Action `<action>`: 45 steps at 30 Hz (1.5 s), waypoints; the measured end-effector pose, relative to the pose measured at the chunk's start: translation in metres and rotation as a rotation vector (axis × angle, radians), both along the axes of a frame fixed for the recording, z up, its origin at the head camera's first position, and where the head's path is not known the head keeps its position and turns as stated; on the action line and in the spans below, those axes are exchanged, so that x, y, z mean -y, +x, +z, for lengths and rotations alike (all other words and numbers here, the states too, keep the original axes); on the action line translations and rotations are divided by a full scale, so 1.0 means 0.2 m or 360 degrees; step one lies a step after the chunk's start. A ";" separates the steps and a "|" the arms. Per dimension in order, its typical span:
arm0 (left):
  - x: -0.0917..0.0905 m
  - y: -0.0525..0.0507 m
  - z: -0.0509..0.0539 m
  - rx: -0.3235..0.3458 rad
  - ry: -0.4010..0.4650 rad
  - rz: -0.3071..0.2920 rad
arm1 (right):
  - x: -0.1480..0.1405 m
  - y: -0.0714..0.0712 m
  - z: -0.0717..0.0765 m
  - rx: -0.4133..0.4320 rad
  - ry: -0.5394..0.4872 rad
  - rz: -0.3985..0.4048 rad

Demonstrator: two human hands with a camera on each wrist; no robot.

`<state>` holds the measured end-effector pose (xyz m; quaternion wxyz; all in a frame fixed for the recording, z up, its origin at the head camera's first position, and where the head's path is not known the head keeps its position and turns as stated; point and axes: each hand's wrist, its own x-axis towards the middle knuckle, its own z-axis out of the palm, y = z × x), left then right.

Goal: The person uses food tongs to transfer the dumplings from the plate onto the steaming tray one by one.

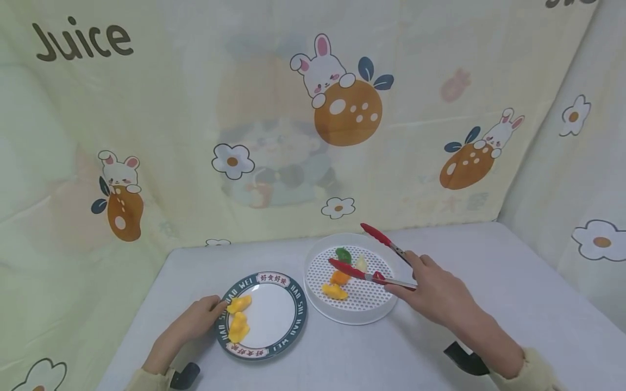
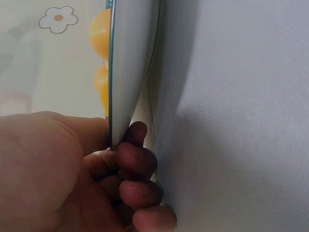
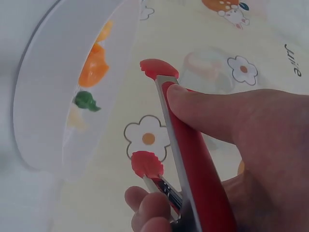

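Observation:
My left hand (image 1: pixel 198 317) pinches the left rim of a round plate (image 1: pixel 274 347), white with a dark green lettered border. In the left wrist view, the thumb lies on the plate's upper side and the curled fingers are at its underside. Two yellow pepper-shaped pieces (image 1: pixel 238 327) lie on the plate's left side. My right hand (image 1: pixel 435 290) holds red-tipped metal tongs (image 3: pixel 186 145), their arms spread with nothing between the tips. The tongs reach over a round white perforated tray (image 1: pixel 349 317) holding a yellow piece (image 1: pixel 335 292), an orange piece (image 1: pixel 338 278), and green, pale and red pieces.
The plate and tray stand side by side on a white-covered table (image 1: pixel 205 374). A patterned curtain (image 1: pixel 274 92) with rabbits, fruit and flowers hangs behind it and at both sides. Dark bands (image 1: pixel 467 358) are at both wrists.

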<state>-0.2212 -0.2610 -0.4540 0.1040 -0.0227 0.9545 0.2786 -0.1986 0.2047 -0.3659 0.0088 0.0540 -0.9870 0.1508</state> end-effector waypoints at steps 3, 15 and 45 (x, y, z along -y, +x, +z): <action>0.00 0.00 0.00 -0.0006 -0.0002 0.0000 | 0.04 0.01 -0.02 0.0010 -0.0009 0.0018; 0.00 0.00 -0.02 0.0004 0.0006 0.0022 | 0.23 0.01 -0.08 0.0051 0.0007 0.0100; 0.00 0.00 0.00 0.0029 -0.0015 0.0007 | 0.68 0.06 -0.23 0.0196 -0.0189 0.0421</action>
